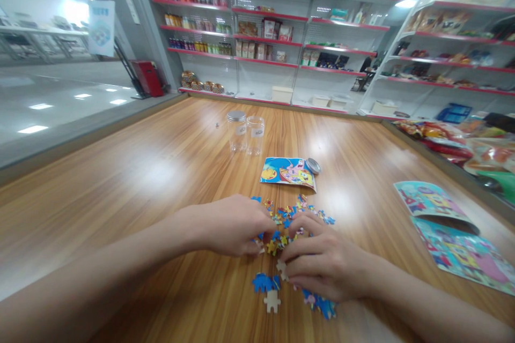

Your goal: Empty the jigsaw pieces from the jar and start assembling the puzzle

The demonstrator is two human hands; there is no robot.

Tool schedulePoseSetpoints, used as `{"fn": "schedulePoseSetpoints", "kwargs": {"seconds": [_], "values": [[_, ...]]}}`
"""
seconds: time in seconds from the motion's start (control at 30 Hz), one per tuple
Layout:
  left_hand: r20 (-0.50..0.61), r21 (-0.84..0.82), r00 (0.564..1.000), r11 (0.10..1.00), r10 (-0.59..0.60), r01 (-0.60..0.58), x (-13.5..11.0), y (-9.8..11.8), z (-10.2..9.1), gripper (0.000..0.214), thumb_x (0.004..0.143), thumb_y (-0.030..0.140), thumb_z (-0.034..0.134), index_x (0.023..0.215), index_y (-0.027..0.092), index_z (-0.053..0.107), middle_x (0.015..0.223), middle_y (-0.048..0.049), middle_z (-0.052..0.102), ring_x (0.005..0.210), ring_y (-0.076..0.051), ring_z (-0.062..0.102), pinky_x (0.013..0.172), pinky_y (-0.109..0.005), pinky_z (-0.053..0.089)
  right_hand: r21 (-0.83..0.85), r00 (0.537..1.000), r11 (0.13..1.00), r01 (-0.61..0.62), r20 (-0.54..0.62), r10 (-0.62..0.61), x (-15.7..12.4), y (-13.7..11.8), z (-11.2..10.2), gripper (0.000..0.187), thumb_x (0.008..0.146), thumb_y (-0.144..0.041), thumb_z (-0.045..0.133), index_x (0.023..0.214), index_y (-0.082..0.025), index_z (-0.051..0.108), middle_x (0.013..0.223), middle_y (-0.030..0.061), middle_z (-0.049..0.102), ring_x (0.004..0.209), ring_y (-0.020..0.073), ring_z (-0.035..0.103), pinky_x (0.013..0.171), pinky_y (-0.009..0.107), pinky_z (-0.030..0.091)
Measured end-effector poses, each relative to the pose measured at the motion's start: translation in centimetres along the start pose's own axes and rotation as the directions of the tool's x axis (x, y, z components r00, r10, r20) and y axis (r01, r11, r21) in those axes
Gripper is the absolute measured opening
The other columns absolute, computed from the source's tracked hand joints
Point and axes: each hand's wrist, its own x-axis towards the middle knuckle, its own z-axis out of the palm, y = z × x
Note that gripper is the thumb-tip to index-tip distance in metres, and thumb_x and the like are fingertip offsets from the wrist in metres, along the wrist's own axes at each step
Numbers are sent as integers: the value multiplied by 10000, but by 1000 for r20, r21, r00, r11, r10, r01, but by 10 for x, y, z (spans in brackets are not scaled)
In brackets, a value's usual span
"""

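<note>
Small jigsaw puzzle pieces (286, 218) lie in a loose heap on the wooden table, mostly blue and yellow, with some pale backs facing up. My left hand (241, 228) reaches in from the left, fingers curled down and closed on a puzzle piece (260, 247) that is partly hidden. Spread over the right side of the heap, my right hand (330, 260) rests with its fingers apart, touching pieces. Nearer to me are a blue piece (263, 282) and a piece with its plain back up (272, 301). More blue pieces (322, 304) show below the right hand.
Beyond the heap lies a cartoon picture sheet (287, 171) with a round metal lid (313, 165) on its corner. Two clear jars stand behind, a lidded jar (236, 131) and an uncovered jar (255, 135). Further picture sheets (466, 252) lie right. Stocked shelves (269, 37) stand past the table.
</note>
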Motion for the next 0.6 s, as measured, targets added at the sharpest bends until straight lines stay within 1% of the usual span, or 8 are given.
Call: {"fn": "schedulePoseSetpoints", "kwargs": {"seconds": [0.1,0.2,0.27,0.4,0.5,0.6], "values": [[36,15,999,1000,4,-5,0,0,-2,128,819,242,751,926,210,689,915,-26,752,814,-209,703,622,-264,447,-25,998,1000,15,-53,-16,1,1,2,197,946,-191,649,1139,-181,687,985,31,739,1012,213,537,952,419,421],[38,10,999,1000,6,-6,0,0,0,165,792,233,777,934,212,697,923,-26,751,829,-214,703,630,-268,448,-75,994,997,18,-105,-26,1,4,5,217,957,-153,619,1162,-177,688,960,47,713,995,213,512,891,382,435],[32,-5,999,1000,17,-17,1,-1,2,166,785,218,781,932,214,703,928,-24,752,843,-217,706,640,-272,451,-102,995,995,9,-97,-19,0,6,6,214,968,-150,604,1151,-203,701,964,51,690,991,212,501,872,371,432],[19,-31,999,999,25,-25,2,-3,5,171,770,201,793,923,209,715,919,-25,752,860,-220,709,661,-279,459,-123,999,992,-18,-39,13,0,7,5,190,976,-210,622,1129,-258,722,982,48,658,992,215,485,876,377,421],[32,-47,999,998,32,-31,2,-2,4,159,769,207,805,905,212,723,915,-20,753,857,-216,707,657,-281,453,-124,999,992,-20,-53,13,1,6,3,178,985,-204,598,1094,-248,732,970,54,650,981,220,474,873,378,421],[59,-59,994,995,88,-85,3,1,2,134,774,209,810,879,231,730,914,-1,754,852,-204,705,632,-281,429,-122,998,992,-34,-50,28,2,5,2,176,990,-186,573,1053,-233,731,971,59,647,980,220,472,875,377,420]]}}
